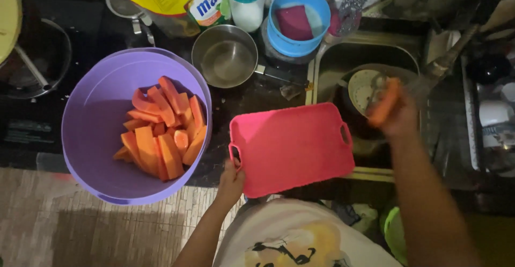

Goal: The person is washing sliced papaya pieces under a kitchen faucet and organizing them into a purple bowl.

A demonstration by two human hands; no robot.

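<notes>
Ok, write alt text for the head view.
A person's left hand grips a pink tray at the counter edge, while the right hand holds an orange piece over the sink. A purple tub holds orange slices.

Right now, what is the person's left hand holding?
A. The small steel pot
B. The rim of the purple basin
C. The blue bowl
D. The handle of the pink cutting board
D. The left hand has its grip on the near-left handle of the pink cutting board, while the purple basin with orange slices stands apart to the left.
</notes>
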